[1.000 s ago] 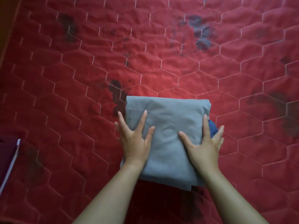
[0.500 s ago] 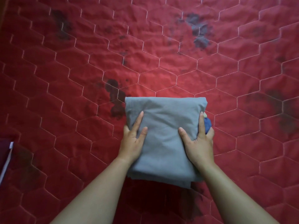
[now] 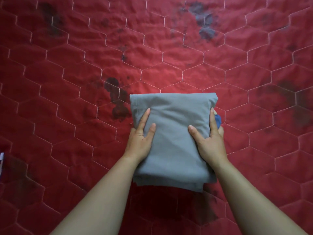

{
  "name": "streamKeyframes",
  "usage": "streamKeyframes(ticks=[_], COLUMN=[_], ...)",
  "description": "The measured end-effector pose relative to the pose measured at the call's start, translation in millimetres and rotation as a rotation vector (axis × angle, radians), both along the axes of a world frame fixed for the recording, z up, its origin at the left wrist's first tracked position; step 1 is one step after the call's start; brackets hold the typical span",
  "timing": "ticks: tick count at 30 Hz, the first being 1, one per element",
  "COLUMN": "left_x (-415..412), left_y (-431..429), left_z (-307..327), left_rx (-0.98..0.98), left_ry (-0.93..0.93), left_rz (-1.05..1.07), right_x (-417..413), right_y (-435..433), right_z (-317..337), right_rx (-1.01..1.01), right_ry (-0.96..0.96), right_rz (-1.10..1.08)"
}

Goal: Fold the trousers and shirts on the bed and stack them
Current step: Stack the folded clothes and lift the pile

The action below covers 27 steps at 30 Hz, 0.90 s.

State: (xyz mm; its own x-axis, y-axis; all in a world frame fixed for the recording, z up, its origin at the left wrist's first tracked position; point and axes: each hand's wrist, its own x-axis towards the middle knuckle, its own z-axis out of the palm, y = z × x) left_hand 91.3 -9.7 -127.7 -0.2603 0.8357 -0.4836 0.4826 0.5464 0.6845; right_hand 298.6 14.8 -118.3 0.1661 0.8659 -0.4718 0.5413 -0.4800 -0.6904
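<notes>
Clasped by left hand (image 3: 139, 144) and right hand (image 3: 210, 145), thumbs on top, the grey stack (image 3: 172, 138) is held at the near middle of the bed (image 3: 152, 51); a blue layer (image 3: 218, 119) is seen at its right. Soft, light, slump-prone: support beneath both sides is advised.

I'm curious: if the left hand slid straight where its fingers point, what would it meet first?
The left hand would cross more of the folded grey garment, then probably only the red quilt.

Bare forearms (image 3: 105, 192) rise from the lower frame; left hand (image 3: 140, 141) and right hand (image 3: 209, 141) clasp the grey folded garment (image 3: 172, 150) by its sides, thumbs and forefingers on top.
</notes>
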Motion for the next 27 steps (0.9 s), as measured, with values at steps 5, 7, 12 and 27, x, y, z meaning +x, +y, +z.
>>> streamKeyframes(ticks=[5, 7, 12, 27], left_x=[1, 0, 4, 19], left_y=[4, 5, 4, -11], left_z=[-3, -4, 0, 9], left_rx=[-0.022, -0.015, -0.015, 0.123], left_ry=[0.020, 0.042, 0.085, 0.213], left_rz=[-0.007, -0.004, 0.003, 0.113], right_x=[-3, -3, 1, 12], right_y=[3, 3, 3, -2], right_z=[-6, -8, -7, -5], right_rx=[-0.016, -0.011, -0.004, 0.079], right_ry=[-0.054, -0.051, 0.010, 0.146], right_rz=[-0.007, 0.004, 0.007, 0.026])
